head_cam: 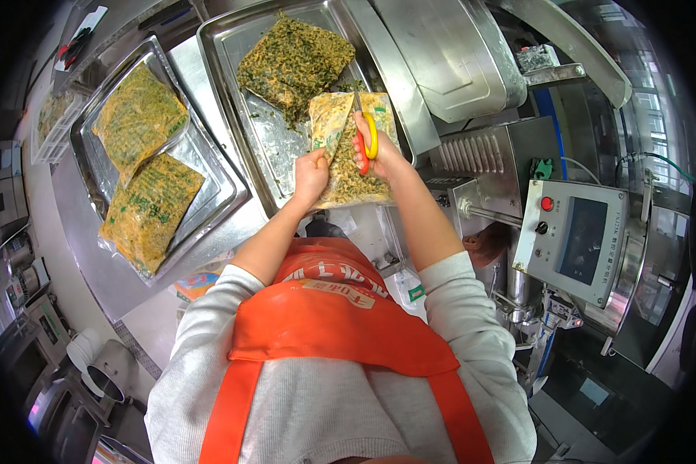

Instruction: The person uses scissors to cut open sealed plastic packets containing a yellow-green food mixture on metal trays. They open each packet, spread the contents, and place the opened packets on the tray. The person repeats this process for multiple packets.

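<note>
My right hand (380,149) grips scissors (371,134) with red and yellow handles, their blades pointing away from me at the far part of a plastic bag (356,174). The bag holds chopped green and yellowish food and has a slit running down its front. With my left hand (311,177) I pinch the loose plastic on the left side of that slit. Beyond the bag, an unwrapped slab of chopped greens (294,61) lies in the same metal tray (261,165), with loose bits scattered around it.
Left of me, a second metal tray (209,174) carries two filled bags (142,116), partly overlapping. A stainless machine housing (446,52) borders the right side of the work area. Nearer on the right stands a control panel (571,240) with a red button. A metal pot (113,368) is at lower left.
</note>
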Demonstrator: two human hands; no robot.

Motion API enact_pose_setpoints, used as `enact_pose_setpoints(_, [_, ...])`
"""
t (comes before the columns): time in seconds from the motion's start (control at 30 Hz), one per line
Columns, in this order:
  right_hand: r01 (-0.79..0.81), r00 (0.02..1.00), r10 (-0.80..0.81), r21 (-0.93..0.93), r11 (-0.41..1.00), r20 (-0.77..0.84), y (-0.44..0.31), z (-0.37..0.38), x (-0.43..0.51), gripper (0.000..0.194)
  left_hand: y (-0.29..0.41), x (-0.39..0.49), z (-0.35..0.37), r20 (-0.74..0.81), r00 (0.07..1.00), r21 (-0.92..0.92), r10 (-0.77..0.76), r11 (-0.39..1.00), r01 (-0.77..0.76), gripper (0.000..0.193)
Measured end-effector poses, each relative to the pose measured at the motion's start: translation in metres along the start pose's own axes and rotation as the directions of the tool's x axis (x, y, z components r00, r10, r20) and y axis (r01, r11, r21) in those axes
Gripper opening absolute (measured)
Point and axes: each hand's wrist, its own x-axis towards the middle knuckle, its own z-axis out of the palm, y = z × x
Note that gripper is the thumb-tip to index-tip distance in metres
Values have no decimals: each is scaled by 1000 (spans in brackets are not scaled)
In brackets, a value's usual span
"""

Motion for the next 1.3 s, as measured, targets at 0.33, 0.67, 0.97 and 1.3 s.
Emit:
enact_pose_setpoints(0.33, [43, 994, -15, -266, 963, 107, 0, -52, -61, 46, 1, -6, -9, 74, 915, -433, -397, 814, 388, 20])
enact_pose_setpoints(0.67, [-83, 706, -579, -861, 502, -407, 36, -195, 48, 43, 28, -10, -24, 39, 999, 443, 14, 896, -30, 17])
enact_pose_setpoints(0.97, [516, 560, -812, -836, 189, 162, 59, -81, 5, 78, 14, 4, -12, -119, 975, 285, -188, 934, 215, 9])
enact_pose_setpoints(1.3, [330, 500, -841, -943, -39, 209, 46, -58, -29, 48, 32, -19, 5, -146, 954, 53, -263, 960, 273, 13])
